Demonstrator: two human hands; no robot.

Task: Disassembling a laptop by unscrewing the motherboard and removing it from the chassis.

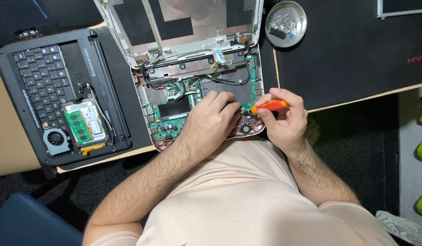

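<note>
An opened small laptop (183,64) lies on the desk with its green circuit board (172,120) and black cables bare. My left hand (211,120) rests on the board's near right part, fingers curled down onto it. My right hand (284,116) grips an orange-handled screwdriver (270,106), which points left toward the board beside my left fingers. The screwdriver's tip is hidden behind my left hand.
A removed black keyboard panel (42,77) lies at the left, with a memory module (81,123), a drive and a small fan (56,139) on it. A round metal dish (286,23) with small parts sits behind. A black mat (356,50) covers the right.
</note>
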